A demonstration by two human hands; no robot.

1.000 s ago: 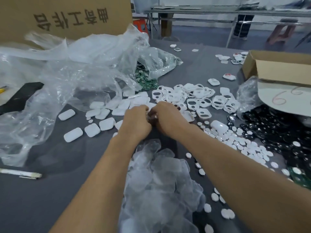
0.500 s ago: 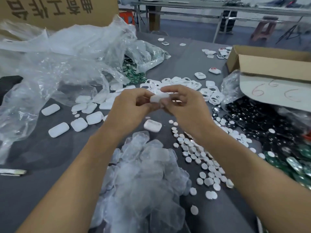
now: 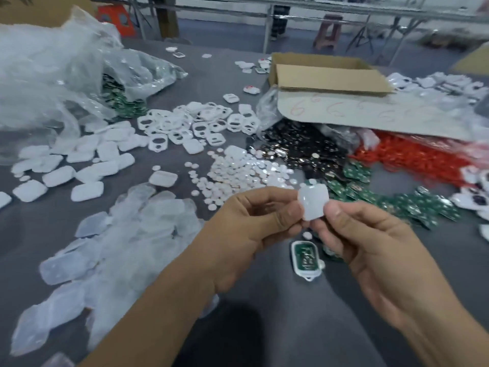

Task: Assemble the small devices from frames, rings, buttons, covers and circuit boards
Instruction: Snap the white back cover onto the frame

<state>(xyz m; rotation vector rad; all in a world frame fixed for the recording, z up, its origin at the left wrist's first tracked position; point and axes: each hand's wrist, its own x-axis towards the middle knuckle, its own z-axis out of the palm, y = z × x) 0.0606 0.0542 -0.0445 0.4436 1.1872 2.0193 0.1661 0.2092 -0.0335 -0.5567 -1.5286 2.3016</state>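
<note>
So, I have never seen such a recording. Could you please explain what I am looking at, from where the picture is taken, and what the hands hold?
There is no machine here. A person works with bare hands, and one camera worn on the head looks forward and down, so you see the person's own arms. The left hand and the right hand together pinch one small white cover, held above the grey table. Under it on the table lies a white frame with a green circuit board inside. Around are heaps of parts: empty white frames, round white buttons, more white covers, loose circuit boards, clear plastic pieces and an open cardboard box.
</note>
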